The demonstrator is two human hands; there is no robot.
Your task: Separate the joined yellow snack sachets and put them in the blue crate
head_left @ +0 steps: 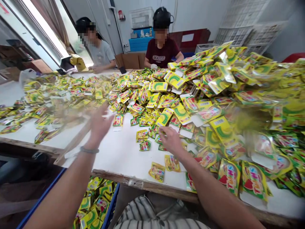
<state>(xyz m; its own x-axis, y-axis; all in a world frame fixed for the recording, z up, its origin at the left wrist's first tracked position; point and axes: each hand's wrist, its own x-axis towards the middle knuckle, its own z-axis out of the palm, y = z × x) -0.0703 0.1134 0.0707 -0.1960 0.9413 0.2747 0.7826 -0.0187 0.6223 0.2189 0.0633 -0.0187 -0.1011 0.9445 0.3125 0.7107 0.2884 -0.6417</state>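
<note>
My left hand (101,124), a band on its wrist, hovers over the white table (108,156) with fingers stretched out and nothing visible in it. It is slightly blurred. Just right of it lies a small yellow box (118,121) with a white flap. My right hand (170,139) is at the front of the pile, its fingers bent together beside small green candy packets (152,131). Whatever its fingertips grip is hidden. Nearer the edge lie yellow candy packets (172,163) and a loose packet (157,171). A green packet (145,145) sits left of my right hand.
A tall heap of yellow boxes (181,82) covers the table's middle and right. More packs (81,86) spread leftward. Below the table edge (135,183), a blue crate (114,203) holds yellow packs. Two people, one in a dark red shirt (162,52), sit across the table.
</note>
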